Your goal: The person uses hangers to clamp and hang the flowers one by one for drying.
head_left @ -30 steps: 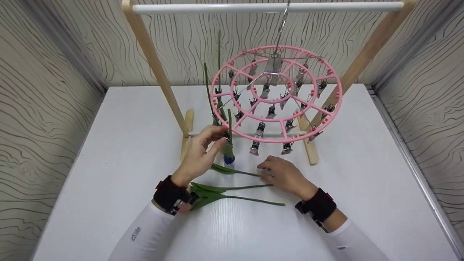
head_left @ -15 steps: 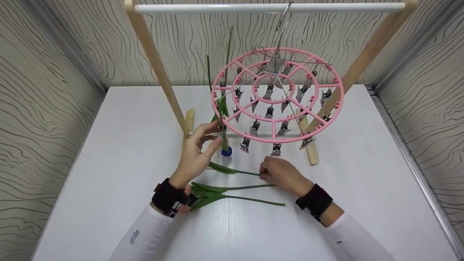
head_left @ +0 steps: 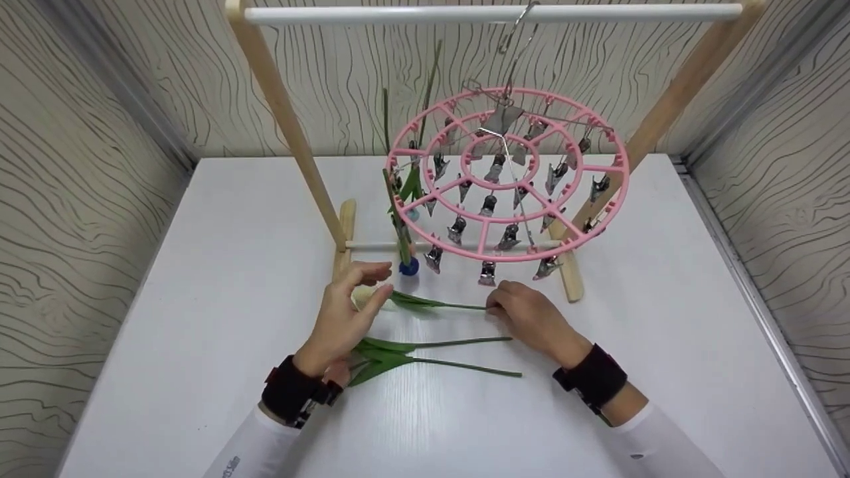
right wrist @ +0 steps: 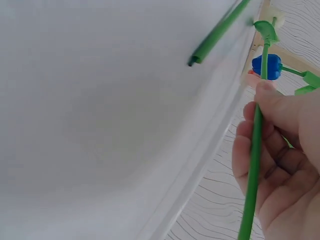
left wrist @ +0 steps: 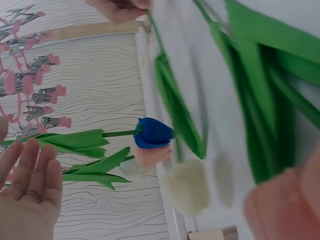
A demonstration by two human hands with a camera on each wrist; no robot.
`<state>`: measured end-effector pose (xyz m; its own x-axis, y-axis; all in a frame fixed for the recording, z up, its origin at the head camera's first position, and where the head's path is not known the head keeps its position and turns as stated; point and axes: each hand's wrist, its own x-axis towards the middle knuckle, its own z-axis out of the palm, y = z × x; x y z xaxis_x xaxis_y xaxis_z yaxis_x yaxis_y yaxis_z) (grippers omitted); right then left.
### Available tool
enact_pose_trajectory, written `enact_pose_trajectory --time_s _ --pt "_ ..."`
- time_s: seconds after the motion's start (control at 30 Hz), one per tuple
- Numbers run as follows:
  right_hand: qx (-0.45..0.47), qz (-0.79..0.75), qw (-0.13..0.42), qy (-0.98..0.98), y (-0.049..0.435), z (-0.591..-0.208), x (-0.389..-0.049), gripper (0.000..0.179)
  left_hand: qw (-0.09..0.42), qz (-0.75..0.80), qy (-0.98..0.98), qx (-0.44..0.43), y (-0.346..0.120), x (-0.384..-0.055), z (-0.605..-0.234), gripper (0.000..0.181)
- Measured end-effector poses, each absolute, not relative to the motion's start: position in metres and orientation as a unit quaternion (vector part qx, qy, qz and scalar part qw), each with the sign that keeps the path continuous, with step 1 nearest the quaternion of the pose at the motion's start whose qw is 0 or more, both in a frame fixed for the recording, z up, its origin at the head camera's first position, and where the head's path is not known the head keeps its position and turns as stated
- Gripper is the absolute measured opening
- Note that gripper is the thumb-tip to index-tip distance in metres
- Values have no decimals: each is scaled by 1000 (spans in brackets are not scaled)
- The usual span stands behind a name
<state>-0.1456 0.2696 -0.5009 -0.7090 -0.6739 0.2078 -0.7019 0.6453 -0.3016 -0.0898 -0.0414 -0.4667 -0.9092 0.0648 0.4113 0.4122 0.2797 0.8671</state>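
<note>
White petals (left wrist: 187, 187) are crowning the tulip (head_left: 417, 300) that is reaching between the two hands, on or just above the worktop (head_left: 677, 345); the views are not settling which. The right hand (head_left: 531, 315) is closing its grip round the green stem (right wrist: 254, 150), thumb against fingers, with some bare stem running on past them. The left hand (head_left: 342, 312) is keeping its grip loose, thumb and fingers well apart and holding nothing, while partly hiding the white bloom. Nearer the person, two more tulips (head_left: 385, 362) are lying on the worktop, leaves overlapping. Beyond the hands, a blue tulip (head_left: 408, 267) is hanging bloom-down at the left side of a pink round rack (head_left: 483, 256), with other stems hanging close behind it and many metal clips (head_left: 487, 273) dangling round the rings. All of that is hanging from the white bar (head_left: 398, 14) of a wooden stand (head_left: 285, 126). As a judgement, the far-off bloom is leaving the stem open to tipping or twisting, since only one hand is bearing it. The rack is hanging freely, so a knock from either hand could be setting it swinging and tangling the crowded stems.
</note>
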Motion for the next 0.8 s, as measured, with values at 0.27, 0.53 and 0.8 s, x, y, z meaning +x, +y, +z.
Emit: enact_pose_trajectory --time_s 0.27,0.53,0.8 --pt "364 147 61 -918 279 -479 -129 7 152 -438 -864 -197 -36 -78 -483 35" --pt "375 132 89 -913 283 -463 -105 9 151 -314 -902 -255 -12 -68 -486 39" --pt "394 120 129 -902 281 -447 -91 12 140 -271 -915 -265 1 -66 -484 24"
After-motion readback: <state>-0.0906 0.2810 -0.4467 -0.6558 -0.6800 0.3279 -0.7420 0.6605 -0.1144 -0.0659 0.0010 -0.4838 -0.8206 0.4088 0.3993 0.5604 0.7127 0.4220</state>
